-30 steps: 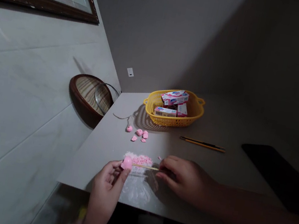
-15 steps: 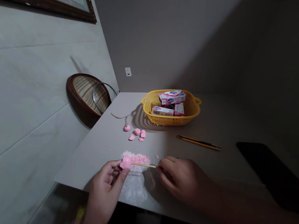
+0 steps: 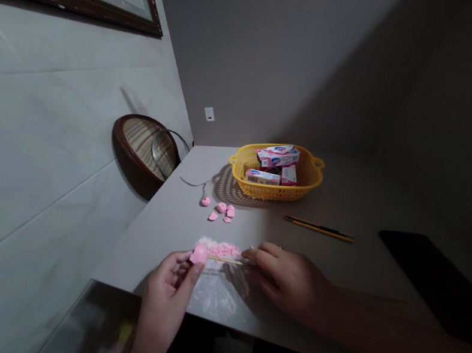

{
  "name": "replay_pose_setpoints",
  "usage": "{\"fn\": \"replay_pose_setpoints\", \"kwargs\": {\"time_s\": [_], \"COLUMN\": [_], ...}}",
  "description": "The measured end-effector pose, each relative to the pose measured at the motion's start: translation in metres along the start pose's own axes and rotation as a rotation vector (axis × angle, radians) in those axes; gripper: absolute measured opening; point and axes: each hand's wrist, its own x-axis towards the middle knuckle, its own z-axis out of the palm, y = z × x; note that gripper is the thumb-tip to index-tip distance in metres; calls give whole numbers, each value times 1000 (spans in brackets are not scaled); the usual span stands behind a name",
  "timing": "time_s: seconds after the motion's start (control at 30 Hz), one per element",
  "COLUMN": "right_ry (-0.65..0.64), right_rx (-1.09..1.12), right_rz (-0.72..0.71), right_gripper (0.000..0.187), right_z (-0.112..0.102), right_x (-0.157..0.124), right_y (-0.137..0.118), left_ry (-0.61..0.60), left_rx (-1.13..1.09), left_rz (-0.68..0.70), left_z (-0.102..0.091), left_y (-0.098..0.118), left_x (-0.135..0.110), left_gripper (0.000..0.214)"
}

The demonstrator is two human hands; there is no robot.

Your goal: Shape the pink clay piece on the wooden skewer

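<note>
Fingers of the left hand pinch a pink ball on a stick.

The left thumb and fingers curl around the pink ball, which sits at the end of a thin wooden stick just above the table's near edge. At three o'clock from the ball, the right hand's fingers lie close together at the stick's far end; whether they grip it is hard to tell. The ball looks light and soft, and the stick slender and easily snapped, so a gentle hold seems best. Pink crumbs lie on a clear plastic sheet beneath. Farther off, at twelve o'clock, are pink bits, then a yellow basket of boxes.
</note>
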Motion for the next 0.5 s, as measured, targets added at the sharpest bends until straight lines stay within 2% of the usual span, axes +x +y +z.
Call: {"fn": "replay_pose_setpoints", "kwargs": {"time_s": [0.17,0.5], "right_ry": [10,21], "right_rx": [122,314], "right_rz": [53,245], "right_gripper": [27,10], "right_z": [0,-8], "right_x": [3,8], "right_y": [0,-2], "left_ry": [-29,-23], "left_rx": [38,32], "left_rz": [6,2], "left_z": [6,5], "left_y": [-4,-2], "left_x": [-4,-4], "left_gripper": [32,32]}}
